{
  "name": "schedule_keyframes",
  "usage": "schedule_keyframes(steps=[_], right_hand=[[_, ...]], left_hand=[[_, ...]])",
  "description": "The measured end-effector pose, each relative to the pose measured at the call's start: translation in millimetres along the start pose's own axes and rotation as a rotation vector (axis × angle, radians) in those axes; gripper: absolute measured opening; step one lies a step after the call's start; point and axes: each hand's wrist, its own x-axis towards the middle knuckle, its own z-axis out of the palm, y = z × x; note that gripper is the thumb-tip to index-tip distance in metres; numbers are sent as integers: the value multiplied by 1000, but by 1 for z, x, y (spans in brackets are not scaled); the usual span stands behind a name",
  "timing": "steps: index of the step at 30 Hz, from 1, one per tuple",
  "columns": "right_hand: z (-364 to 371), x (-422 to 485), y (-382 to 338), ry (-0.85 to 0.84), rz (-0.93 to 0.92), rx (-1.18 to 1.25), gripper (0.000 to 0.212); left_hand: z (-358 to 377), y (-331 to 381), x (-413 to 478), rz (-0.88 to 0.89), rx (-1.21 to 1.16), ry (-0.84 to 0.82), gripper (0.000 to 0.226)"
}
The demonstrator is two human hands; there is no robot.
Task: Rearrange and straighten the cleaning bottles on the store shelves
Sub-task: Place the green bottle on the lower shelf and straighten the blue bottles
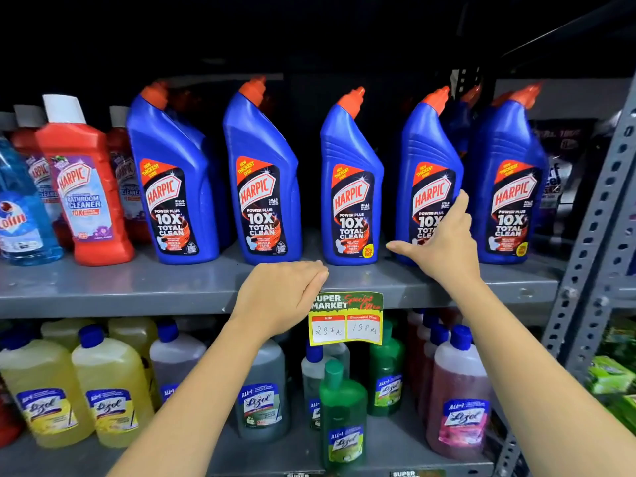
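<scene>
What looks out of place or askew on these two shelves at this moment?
On the lower shelf, one green Lizol bottle stands alone ahead of its row, near the front edge. Above, the blue Harpic bottles stand upright with uneven gaps. The right hand touches the fourth one. Nothing is spilled.

Harpic bottles (pixel 265 173) in row on upper shelf (pixel 103 287) | Lizol bottles (pixel 110 390) on shelf below

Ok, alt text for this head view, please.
A person's right hand touches the fourth of five blue Harpic toilet-cleaner bottles on a grey metal shelf; the left hand rests on the shelf edge beside a yellow price tag. Lizol bottles stand below.
</scene>
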Motion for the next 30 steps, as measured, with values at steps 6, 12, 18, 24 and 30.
schedule_keyframes(steps=[6,12,18,24,30], right_hand=[[1,5,6,-19,-13,32,134],[-2,9,11,-84,0,130,131],[-1,6,11,-56,1,139,136],[-3,4,9,-33,7,146,137],[-5,1,7,-18,11,142,135]], left_hand=[[1,0,1,-11,0,-10,52],[1,0,0,0,0,6,50],[-1,1,0,-3,-10,-12,51],[0,0,0,-4,9,-24,52],[-3,2,1,-46,66,-65,58]])
